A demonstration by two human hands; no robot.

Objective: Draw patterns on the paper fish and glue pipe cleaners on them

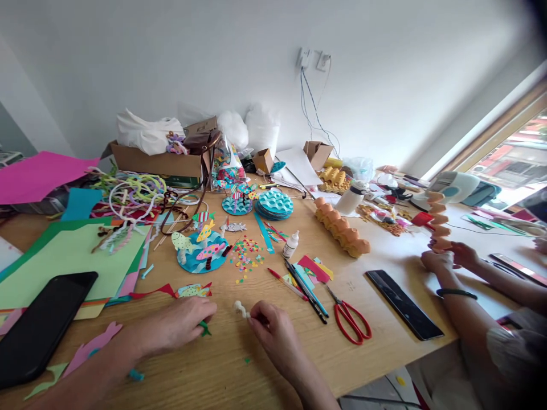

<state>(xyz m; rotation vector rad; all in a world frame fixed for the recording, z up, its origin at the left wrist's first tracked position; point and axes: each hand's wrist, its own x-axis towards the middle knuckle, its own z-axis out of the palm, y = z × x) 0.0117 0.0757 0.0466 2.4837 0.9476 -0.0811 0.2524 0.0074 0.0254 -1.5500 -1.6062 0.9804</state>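
My right hand point(276, 333) pinches a short, curled white pipe cleaner point(241, 309) just above the wooden table. To its left, my left hand point(188, 319) rests low over the table with its fingers curled. A small green paper piece point(205, 328) sticks out at its fingertips; the rest of it is hidden. Just beyond that hand lies a patterned paper fish point(194, 290) with a red strip at its left. Farther back, colourful paper fish stand on a round blue wave-textured base point(200, 265). A pink paper cutout point(92, 347) lies by my left forearm.
Red-handled scissors point(352, 322), pens point(305, 290), a white glue bottle point(291, 245) and confetti point(247, 256) lie ahead and right. Coloured paper point(77, 250) and a black phone point(47, 324) are left. Another person's hands point(448, 259) hold an orange egg-carton strip point(439, 219) at right.
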